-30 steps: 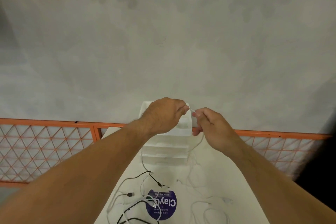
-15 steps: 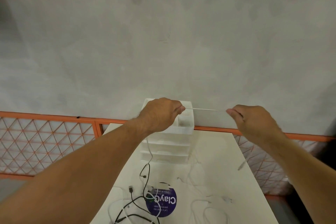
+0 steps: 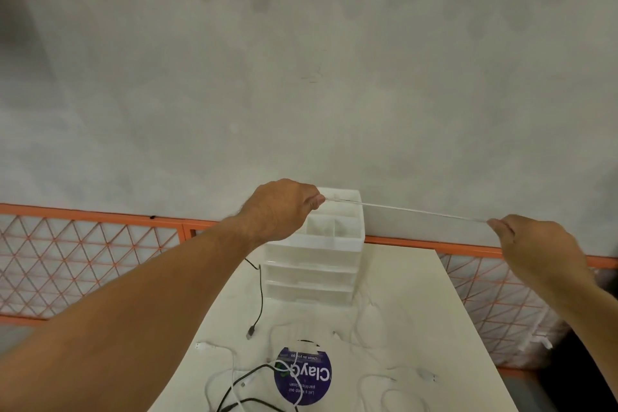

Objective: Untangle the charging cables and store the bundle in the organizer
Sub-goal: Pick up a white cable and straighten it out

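Left hand and right hand, fingers curled, pinch one white cable taut between them, above organizer at far end of desk. Organizer drawers closed, contents can't tell. Black cable and other white cables lie loose on desk.

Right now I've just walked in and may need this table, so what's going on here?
A person is sorting charging cables. The left hand and right hand each pinch one white cable, pulled straight between them above the white organizer at the far end of the table. A black cable and other white cables lie loose near a round purple sticker.
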Demonstrator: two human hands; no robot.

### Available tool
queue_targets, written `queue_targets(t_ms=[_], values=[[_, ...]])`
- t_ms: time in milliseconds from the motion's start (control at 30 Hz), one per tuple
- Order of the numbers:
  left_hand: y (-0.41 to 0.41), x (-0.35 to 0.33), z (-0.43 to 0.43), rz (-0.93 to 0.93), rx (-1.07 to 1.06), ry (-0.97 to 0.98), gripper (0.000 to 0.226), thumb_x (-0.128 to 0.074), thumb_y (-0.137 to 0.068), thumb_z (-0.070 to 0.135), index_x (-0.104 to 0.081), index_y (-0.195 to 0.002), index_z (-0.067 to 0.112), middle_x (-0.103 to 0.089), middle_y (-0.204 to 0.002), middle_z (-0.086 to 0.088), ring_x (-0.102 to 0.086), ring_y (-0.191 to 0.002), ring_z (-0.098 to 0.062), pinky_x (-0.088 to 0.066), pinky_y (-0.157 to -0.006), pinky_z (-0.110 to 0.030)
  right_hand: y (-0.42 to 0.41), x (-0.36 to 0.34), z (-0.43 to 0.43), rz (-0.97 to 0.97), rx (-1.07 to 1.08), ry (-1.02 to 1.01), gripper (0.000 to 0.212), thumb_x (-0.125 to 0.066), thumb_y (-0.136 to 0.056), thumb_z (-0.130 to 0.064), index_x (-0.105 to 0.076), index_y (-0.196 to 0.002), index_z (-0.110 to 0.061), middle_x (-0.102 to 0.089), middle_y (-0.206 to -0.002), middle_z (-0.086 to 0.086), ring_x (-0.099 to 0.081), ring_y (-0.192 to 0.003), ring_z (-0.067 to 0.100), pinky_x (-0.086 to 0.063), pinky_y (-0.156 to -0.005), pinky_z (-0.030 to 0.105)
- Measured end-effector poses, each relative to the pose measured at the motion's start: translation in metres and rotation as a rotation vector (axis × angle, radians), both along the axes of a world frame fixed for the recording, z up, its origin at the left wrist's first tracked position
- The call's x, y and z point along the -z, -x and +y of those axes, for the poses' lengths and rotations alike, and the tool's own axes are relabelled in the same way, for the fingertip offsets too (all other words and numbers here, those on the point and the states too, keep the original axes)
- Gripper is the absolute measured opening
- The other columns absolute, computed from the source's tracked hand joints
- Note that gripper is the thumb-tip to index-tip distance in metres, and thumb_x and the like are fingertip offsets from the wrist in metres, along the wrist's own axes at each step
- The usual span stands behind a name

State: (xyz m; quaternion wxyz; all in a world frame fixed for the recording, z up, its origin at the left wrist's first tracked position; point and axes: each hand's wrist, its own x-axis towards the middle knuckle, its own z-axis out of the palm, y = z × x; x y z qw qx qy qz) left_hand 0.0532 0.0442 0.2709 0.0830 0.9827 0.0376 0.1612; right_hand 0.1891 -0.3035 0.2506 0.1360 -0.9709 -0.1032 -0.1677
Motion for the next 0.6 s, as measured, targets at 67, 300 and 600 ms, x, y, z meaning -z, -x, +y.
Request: queue_targets(t_ms=[67,300,600], values=[[0.003,0.001,0.001,0.011,-0.008,-0.010,0.038,-0.029,-0.103,0.044,-0.044,-0.071,0.028,-0.045,-0.063,0.008,-0.051,-0.067,-0.020,-0.044,-0.065,-0.033,-0.003,0.008,-0.009,0.054,0.087,0.049,0.035,-0.033,-0.103,-0.031,-0.064,-0.103,-0.015,-0.061,-0.077,0.004,-0.053,-0.066,0.022,-0.042,-0.056,0.031],[-0.003,0.004,-0.008,0.006,0.001,0.055,0.036,-0.032,-0.102,0.043,-0.046,-0.071,0.031,-0.047,-0.065,0.010,-0.052,-0.068,-0.019,-0.038,-0.062,-0.030,0.004,0.030,0.003,0.219,0.016,-0.164,0.039,-0.036,-0.102,-0.036,-0.054,-0.113,-0.003,-0.064,-0.096,0.016,-0.059,-0.089,0.035,-0.047,-0.078,0.041],[-0.015,-0.003,-0.042,-0.035,0.129,0.072,0.039,-0.031,-0.101,0.045,-0.063,-0.096,0.022,-0.062,-0.079,0.004,-0.058,-0.079,-0.020,-0.047,-0.072,-0.034,0.058,0.016,0.100,0.155,-0.540,-0.372,0.049,-0.040,-0.102,-0.033,-0.036,-0.147,-0.015,-0.048,-0.144,-0.002,-0.040,-0.135,0.012,-0.023,-0.103,0.015]])
